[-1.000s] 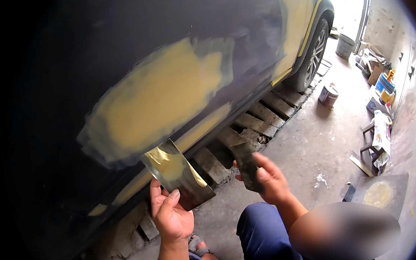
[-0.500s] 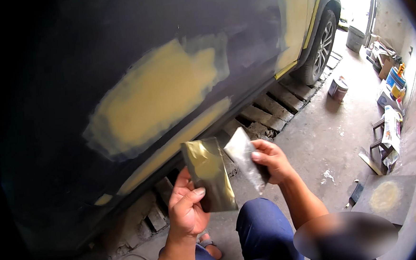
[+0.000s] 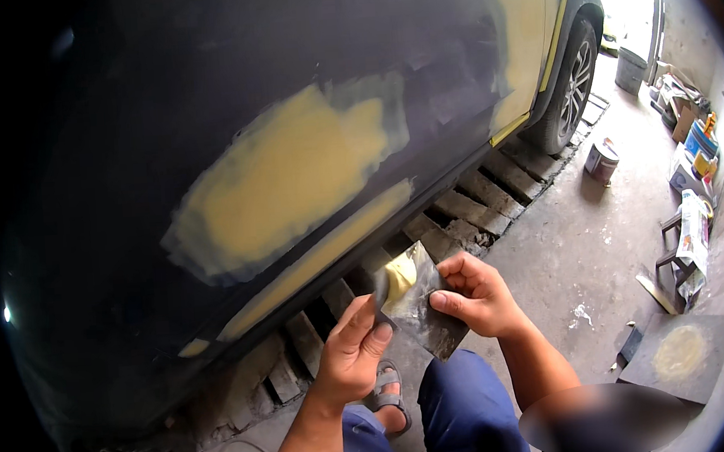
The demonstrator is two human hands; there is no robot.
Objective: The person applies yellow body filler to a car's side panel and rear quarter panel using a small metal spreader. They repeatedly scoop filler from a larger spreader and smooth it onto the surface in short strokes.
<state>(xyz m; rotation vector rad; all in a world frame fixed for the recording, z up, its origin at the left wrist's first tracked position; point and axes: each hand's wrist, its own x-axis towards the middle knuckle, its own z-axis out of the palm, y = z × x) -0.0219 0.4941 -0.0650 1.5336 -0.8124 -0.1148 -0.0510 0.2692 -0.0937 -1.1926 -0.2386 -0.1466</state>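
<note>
The left hand (image 3: 352,359) pinched a dark plate (image 3: 381,296) by its edge while the right hand (image 3: 484,300) gripped a metal scraper (image 3: 422,315), yellow paste (image 3: 399,276) near its upper-left edge.

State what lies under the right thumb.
Under the thumb of the right hand is a flat grey spreader. Yellow paste shows left of the thumb; any directly beneath it is covered.

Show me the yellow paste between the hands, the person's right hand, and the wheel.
Yellow paste (image 3: 400,277): head view, middle of the lump.
Right hand (image 3: 484,300): head view, middle of the hand.
Wheel (image 3: 575,90): head view, around its hub.
</note>
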